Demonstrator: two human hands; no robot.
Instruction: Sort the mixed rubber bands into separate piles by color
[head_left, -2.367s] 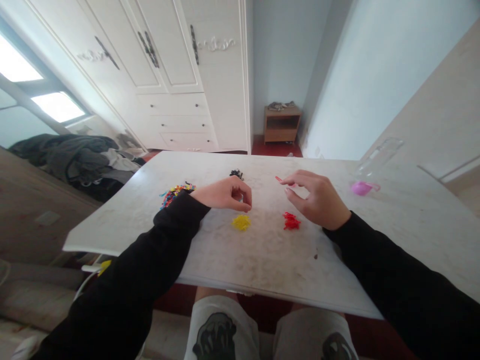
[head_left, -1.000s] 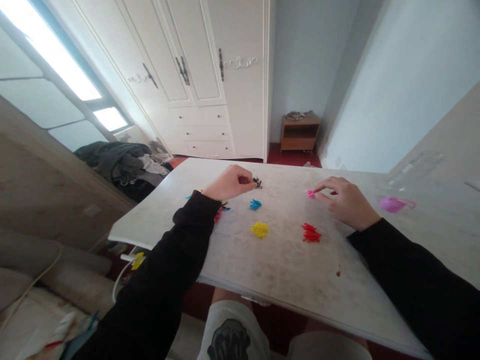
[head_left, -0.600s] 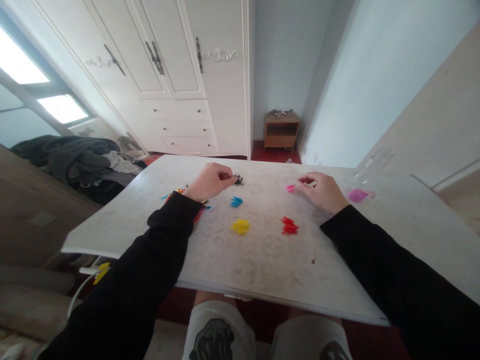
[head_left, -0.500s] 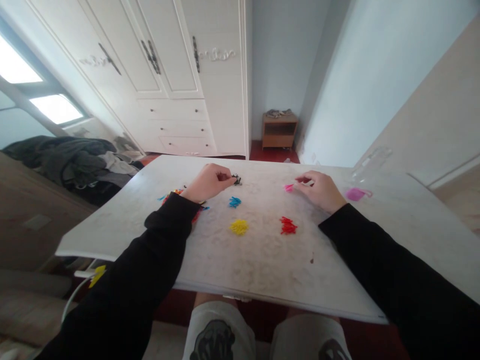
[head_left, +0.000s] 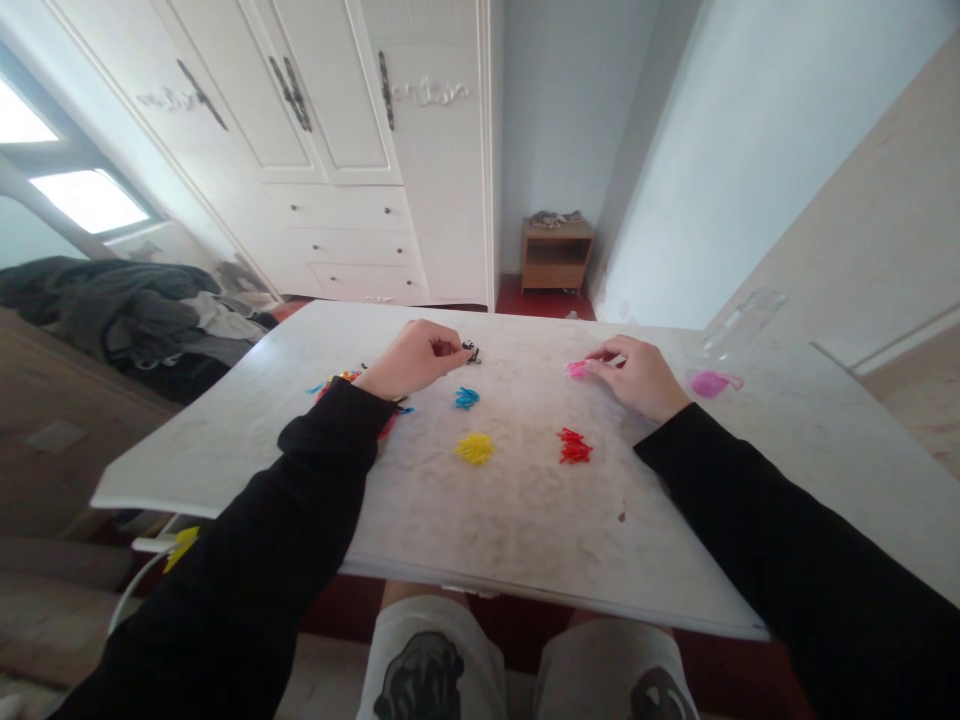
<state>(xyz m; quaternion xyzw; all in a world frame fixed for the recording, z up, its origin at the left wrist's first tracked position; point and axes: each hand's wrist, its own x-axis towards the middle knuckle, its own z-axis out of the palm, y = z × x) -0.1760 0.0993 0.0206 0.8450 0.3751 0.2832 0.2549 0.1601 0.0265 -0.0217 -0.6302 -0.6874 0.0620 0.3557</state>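
Small piles of coloured bands lie on the white table (head_left: 525, 510): black (head_left: 471, 352), blue (head_left: 466, 398), yellow (head_left: 475, 448), red (head_left: 574, 446) and pink (head_left: 576, 369). A mixed-colour heap (head_left: 337, 385) sits partly hidden under my left wrist. My left hand (head_left: 411, 358) is closed in a pinch, fingertips at the black pile. My right hand (head_left: 634, 375) rests curled on the table, fingertips pinched at the pink pile. What either pinch holds is too small to make out.
A clear plastic container (head_left: 739, 320) and its pink lid (head_left: 709, 383) lie at the table's right. A white wardrobe (head_left: 360, 150) and a small wooden nightstand (head_left: 555, 252) stand beyond. Dark clothes (head_left: 127, 310) are heaped at the left.
My left hand reached forward from the yellow pile to the black pile, uncovering the blue pile. My right hand moved forward to a pink pile that was not there 2.4 s ago.
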